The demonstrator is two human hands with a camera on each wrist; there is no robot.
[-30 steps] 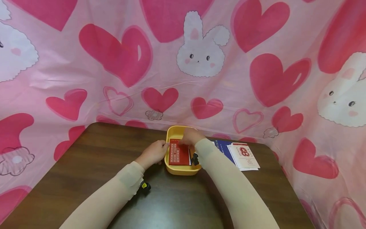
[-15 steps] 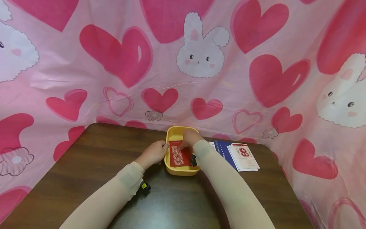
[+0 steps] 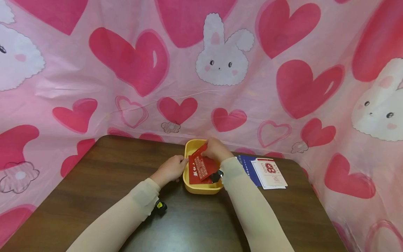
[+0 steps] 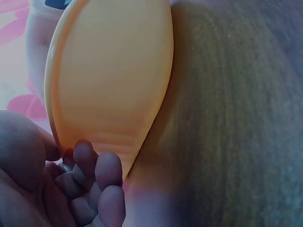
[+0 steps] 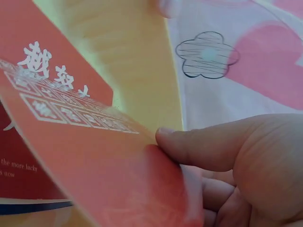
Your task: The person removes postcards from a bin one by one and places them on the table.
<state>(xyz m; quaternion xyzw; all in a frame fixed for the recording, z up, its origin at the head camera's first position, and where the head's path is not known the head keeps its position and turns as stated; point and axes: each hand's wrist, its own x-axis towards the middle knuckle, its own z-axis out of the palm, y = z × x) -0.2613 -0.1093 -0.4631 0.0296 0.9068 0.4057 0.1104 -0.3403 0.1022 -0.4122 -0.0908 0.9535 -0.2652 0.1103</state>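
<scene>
A yellow plastic tray [image 3: 203, 191] stands at the back of the table. At its left side, my left hand [image 3: 171, 168] grips the rim; in the left wrist view the fingers curl against the outer wall [image 4: 113, 71]. Over the tray, my right hand [image 3: 217, 148] pinches the edge of a red card [image 5: 128, 165] between thumb and fingers. The card is tilted and lifted at one side, with rows of white-printed boxes on it. Beneath it, another red card [image 3: 193, 176] with large white characters lies in the tray. A dark blue edge [image 5: 33, 208] shows under that one.
Right of the tray, a blue card [image 3: 252, 168] and a white card with red print reading GOOD LUCK [image 3: 269, 171] lie overlapping on the brown table [image 3: 132, 154]. A pink cloth [image 3: 182, 84] with hearts and rabbits hangs close behind the table.
The red card with printed boxes has turned and been lifted by my right hand, uncovering the red card beneath. My left hand stays at the tray's rim.
</scene>
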